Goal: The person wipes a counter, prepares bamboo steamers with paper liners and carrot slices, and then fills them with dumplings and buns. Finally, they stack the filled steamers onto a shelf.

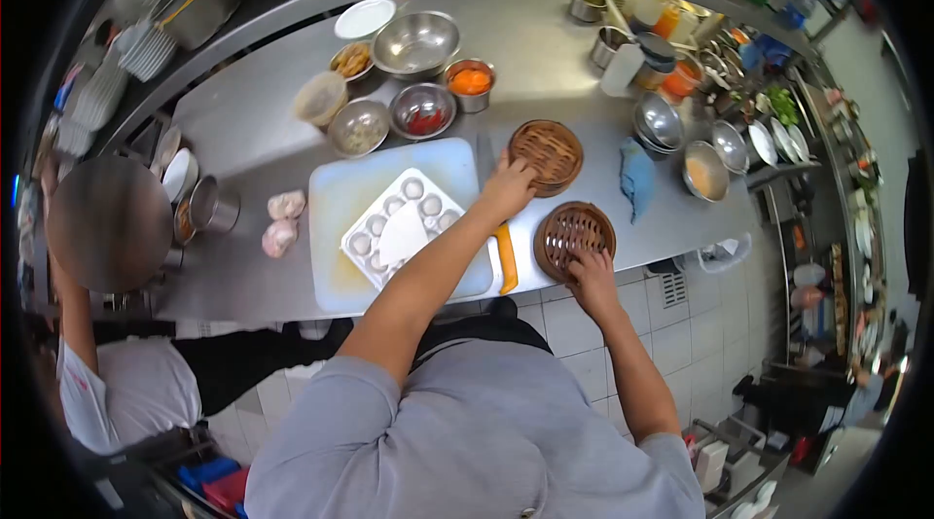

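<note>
Two round bamboo steamers with slatted surfaces lie near the middle of the steel table. My left hand [510, 184] grips the near left rim of the farther bamboo steamer [553, 154]. At the closer bamboo steamer [564, 235], my right hand [593, 281] has its fingers curled over the front right rim. Beneath my left forearm lies a white cutting board [336, 256]. On it sits a white compartment tray [413, 176] with several round pale pieces and a sheet of white paper [402, 235]. Beside the board is a knife with a yellow handle [507, 261].
Metal bowls [416, 44] and containers of ingredients stand behind the board. A blue cloth [636, 180] lies right of the steamers, near more bowls [706, 171]. Bulbs that look like garlic [282, 222] lie to the left. Another person [136, 388] stands at the left.
</note>
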`<control>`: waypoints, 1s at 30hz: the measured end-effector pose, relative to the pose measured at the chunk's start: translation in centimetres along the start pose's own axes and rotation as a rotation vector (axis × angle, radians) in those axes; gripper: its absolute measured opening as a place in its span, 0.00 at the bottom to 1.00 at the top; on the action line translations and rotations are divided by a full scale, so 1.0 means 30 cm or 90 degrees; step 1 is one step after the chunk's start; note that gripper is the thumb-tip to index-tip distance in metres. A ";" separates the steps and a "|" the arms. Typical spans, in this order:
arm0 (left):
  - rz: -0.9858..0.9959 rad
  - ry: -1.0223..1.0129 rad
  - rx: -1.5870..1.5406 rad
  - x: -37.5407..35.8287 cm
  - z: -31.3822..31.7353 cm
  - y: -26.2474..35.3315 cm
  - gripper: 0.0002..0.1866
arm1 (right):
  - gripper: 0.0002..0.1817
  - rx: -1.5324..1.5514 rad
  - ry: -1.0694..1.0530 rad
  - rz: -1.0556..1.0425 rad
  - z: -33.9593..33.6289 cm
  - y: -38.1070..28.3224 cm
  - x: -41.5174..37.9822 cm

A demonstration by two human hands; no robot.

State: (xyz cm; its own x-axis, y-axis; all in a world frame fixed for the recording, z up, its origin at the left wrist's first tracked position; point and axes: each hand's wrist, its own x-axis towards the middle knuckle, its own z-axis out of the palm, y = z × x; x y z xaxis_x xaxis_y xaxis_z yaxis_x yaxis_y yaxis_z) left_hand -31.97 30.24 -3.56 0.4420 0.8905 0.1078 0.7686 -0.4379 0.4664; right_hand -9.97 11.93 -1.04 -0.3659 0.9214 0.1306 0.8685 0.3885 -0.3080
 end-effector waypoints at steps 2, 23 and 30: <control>0.024 0.013 -0.001 -0.058 -0.011 -0.007 0.23 | 0.19 0.047 -0.029 -0.017 0.008 0.031 0.048; -0.432 0.225 -0.633 -0.695 -0.500 -0.203 0.12 | 0.33 0.679 -0.158 -0.084 0.079 -0.596 0.499; -0.405 0.174 -0.821 -0.669 -0.443 -0.178 0.20 | 0.21 0.905 -0.172 0.155 0.133 -0.604 0.525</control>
State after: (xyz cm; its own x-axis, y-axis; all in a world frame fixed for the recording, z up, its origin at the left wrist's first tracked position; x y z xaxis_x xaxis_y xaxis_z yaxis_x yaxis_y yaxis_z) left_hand -51.09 16.34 3.45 -0.0193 0.9468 -0.3214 -0.2069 0.3107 0.9277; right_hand -32.80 19.40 2.83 -0.4506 0.8732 -0.1860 -0.0786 -0.2463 -0.9660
